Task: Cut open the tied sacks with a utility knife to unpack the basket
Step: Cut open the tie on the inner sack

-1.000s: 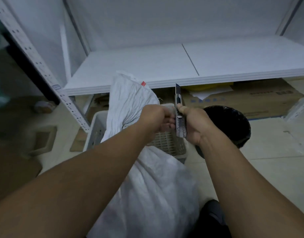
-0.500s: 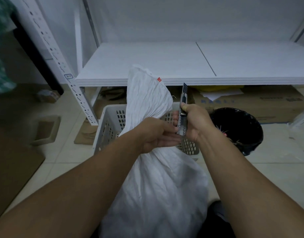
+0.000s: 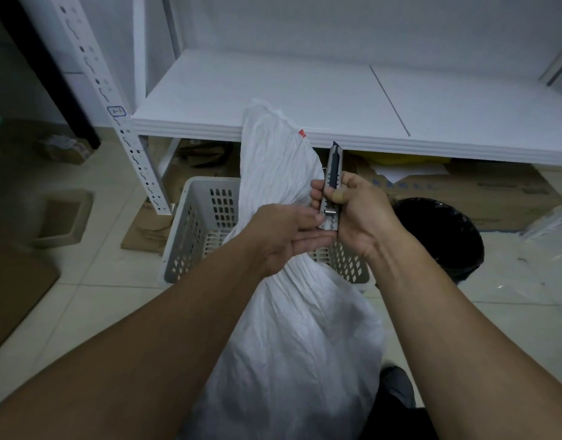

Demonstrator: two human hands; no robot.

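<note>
- Head view: right hand [image 3: 359, 217] wraps its fingers round the utility knife [image 3: 333, 166], tip upward, likely to stay clear of the sack [image 3: 305, 328].
- Left hand [image 3: 282, 236]: fingers straight, touching the knife body, probably adjusting the blade.

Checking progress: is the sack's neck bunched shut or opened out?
Bunched shut: the sack narrows behind the left hand; the right hand holds the utility knife beside it.

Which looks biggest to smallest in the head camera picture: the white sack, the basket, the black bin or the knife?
1. white sack, though it is also nearest the camera
2. basket, partly hidden behind the sack
3. black bin
4. knife
</note>
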